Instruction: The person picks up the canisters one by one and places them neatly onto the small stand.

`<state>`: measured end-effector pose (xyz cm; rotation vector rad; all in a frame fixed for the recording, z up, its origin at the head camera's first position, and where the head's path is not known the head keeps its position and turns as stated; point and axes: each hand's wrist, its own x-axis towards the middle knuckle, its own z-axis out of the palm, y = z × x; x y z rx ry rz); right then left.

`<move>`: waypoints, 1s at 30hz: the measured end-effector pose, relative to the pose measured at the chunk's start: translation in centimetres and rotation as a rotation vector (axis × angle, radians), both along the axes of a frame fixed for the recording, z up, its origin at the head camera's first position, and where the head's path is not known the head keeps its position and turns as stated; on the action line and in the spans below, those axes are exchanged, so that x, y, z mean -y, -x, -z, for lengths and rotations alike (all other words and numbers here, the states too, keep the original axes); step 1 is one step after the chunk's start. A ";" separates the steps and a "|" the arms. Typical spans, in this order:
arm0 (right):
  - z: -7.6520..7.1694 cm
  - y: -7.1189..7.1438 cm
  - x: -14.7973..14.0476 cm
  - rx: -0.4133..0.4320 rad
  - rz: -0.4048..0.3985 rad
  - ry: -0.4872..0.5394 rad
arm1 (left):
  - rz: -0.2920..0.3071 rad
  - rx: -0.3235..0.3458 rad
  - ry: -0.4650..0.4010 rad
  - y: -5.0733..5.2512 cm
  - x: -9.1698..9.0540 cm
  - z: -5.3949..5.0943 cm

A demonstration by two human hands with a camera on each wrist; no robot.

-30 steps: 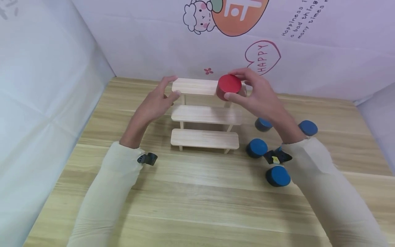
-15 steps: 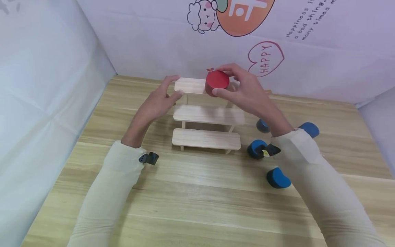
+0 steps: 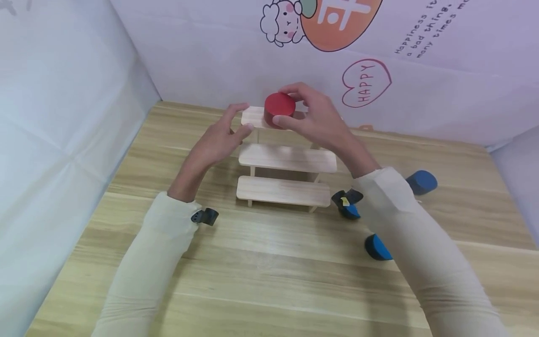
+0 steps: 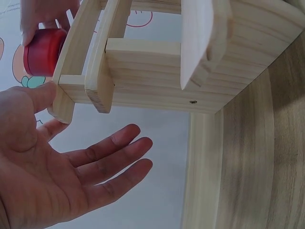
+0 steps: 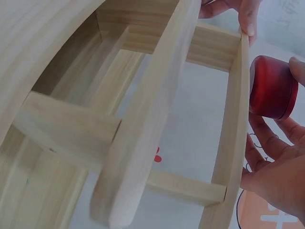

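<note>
The right hand (image 3: 317, 119) pinches the red tin (image 3: 280, 104) at the top board (image 3: 257, 117) of the wooden stand (image 3: 287, 158), farther left than one second ago. The left hand (image 3: 215, 140) still pinches this board's left end. The right sleeve (image 3: 421, 243) now covers more of the blue cylinders (image 3: 422, 182).

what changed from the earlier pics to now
The right hand has carried the red tin leftward along the top shelf, closer to the left hand. The right arm covers more of the blue cylinders. Nothing was let go; the left hand stays at the shelf's end, the wooden stand in place.
</note>
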<state>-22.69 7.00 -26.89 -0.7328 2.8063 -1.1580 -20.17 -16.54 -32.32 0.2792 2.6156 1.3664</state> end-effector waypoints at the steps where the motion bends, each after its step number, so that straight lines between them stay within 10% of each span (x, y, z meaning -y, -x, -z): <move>1: 0.0 0.1 0.1 0.013 0.001 0.005 | 0.000 0.002 0.001 0.0 0.0 0.0; 30: 0.3 1.0 2.1 0.093 -0.033 0.031 | 0.004 0.025 0.030 -0.1 0.1 -0.4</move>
